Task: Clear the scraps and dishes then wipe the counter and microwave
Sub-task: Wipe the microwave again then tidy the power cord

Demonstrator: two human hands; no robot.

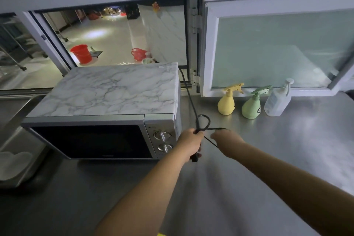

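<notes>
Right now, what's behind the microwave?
Behind the microwave an open window hatch shows a tiled floor and a red bucket. The black cord leaves its rear right corner; its socket is hidden.

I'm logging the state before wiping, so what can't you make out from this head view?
- Right hand: motion-blurred; its hold on the cord is unclear.
- Plug: mostly hidden under the left hand.
- Spray bottles: labels too small to read.
- White dishes: cut off by the left edge.
</notes>
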